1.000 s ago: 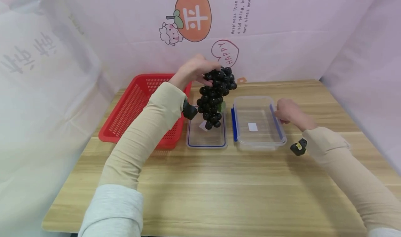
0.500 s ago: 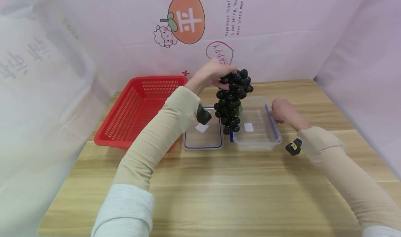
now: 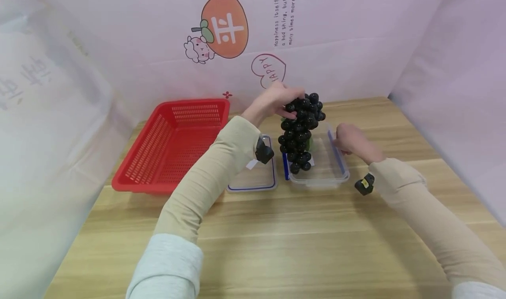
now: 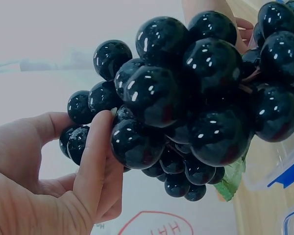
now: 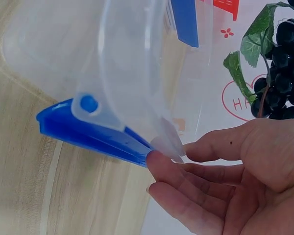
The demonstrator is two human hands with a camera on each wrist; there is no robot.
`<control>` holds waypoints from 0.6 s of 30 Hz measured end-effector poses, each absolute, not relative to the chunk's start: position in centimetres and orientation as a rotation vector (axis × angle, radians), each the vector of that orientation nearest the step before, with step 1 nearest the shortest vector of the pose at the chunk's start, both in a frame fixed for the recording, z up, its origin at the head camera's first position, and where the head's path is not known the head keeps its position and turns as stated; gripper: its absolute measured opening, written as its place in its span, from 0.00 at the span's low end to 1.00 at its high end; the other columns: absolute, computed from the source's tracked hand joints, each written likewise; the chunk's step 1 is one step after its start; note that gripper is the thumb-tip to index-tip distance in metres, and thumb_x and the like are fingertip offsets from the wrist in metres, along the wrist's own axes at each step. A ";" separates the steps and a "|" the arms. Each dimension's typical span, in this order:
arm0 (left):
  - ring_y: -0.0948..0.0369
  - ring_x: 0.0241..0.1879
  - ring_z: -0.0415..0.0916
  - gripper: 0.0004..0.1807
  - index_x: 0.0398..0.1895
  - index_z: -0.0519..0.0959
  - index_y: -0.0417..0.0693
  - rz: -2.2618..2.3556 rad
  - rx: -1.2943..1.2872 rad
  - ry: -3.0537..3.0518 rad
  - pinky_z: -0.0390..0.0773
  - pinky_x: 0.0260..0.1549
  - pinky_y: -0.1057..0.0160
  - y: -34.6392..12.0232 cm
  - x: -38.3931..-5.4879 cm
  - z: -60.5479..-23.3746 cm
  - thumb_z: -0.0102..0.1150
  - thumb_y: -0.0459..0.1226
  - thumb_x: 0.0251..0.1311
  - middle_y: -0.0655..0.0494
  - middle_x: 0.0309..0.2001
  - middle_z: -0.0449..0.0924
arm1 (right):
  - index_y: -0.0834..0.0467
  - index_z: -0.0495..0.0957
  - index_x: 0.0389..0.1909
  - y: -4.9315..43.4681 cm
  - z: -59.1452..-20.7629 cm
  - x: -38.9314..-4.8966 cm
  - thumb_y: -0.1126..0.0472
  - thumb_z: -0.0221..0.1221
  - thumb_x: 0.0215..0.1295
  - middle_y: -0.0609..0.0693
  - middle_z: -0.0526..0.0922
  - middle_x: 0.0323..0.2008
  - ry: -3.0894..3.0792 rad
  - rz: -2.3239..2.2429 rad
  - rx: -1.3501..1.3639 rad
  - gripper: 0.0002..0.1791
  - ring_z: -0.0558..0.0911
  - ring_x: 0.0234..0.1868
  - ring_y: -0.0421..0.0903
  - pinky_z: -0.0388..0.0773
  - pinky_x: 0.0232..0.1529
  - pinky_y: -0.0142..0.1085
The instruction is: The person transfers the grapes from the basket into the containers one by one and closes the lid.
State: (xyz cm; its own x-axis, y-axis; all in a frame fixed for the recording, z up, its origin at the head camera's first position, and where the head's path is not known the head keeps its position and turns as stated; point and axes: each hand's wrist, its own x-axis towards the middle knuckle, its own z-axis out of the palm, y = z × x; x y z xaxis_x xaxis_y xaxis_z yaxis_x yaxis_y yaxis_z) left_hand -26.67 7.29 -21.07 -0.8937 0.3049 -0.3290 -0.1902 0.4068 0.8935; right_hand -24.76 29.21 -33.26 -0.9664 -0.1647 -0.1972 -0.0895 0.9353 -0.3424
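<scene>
My left hand grips a bunch of shiny black grapes near its top, with fingers curled among the berries in the left wrist view. The bunch hangs over the left part of a clear plastic food container with blue side latches. Green leaves show on the bunch's stem in the right wrist view. At the container's right side, my right hand pinches its rim between thumb and fingers, beside a lowered blue latch.
Left of the container lies a clear lid with a blue seal, partly behind my left wrist. Farther left stands a red perforated plastic basket. A printed pale sheet rises behind the wooden table.
My left hand has carried the grapes rightward from above the lid to over the container. The right hand stays at the container's rim. The head view has shifted slightly.
</scene>
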 end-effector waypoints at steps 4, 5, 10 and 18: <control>0.57 0.27 0.78 0.07 0.30 0.74 0.39 1.523 0.107 2.200 0.85 0.36 0.64 7.7 -26.6 -21.5 0.55 0.35 0.60 0.52 0.47 0.71 | 0.69 0.72 0.25 29.1 -33.4 -24.8 0.68 0.50 0.60 0.55 0.78 0.13 2.866 -0.500 -0.186 0.08 0.72 0.10 0.40 0.68 0.12 0.27; 0.56 0.27 0.79 0.07 0.28 0.74 0.39 1.531 0.115 2.196 0.85 0.36 0.64 7.8 -26.6 -21.5 0.56 0.35 0.60 0.52 0.47 0.71 | 0.69 0.72 0.25 29.2 -33.4 -24.8 0.68 0.50 0.60 0.55 0.78 0.13 2.869 -0.500 -0.186 0.08 0.72 0.11 0.41 0.68 0.12 0.27; 0.57 0.27 0.79 0.08 0.26 0.73 0.40 1.537 0.127 2.184 0.85 0.33 0.65 8.3 -26.6 -21.9 0.56 0.35 0.59 0.52 0.46 0.72 | 0.68 0.73 0.23 29.2 -33.4 -24.8 0.68 0.50 0.59 0.56 0.78 0.13 2.889 -0.491 -0.187 0.09 0.73 0.11 0.42 0.69 0.12 0.27; 0.58 0.25 0.77 0.11 0.42 0.74 0.36 1.547 0.111 2.139 0.85 0.36 0.64 9.2 -26.5 -22.9 0.56 0.35 0.61 0.49 0.48 0.72 | 0.66 0.72 0.19 29.2 -33.4 -24.8 0.69 0.48 0.57 0.54 0.77 0.12 2.900 -0.475 -0.181 0.10 0.74 0.11 0.42 0.69 0.13 0.27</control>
State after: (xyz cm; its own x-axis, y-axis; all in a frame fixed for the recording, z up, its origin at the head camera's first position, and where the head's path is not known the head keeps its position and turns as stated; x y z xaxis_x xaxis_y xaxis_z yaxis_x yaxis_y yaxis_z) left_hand -26.47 9.18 -22.89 -0.8745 0.3442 -0.3418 -0.2167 0.3533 0.9101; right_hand -24.75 29.16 -33.44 -0.9732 -0.1513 -0.1733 -0.0882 0.9410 -0.3266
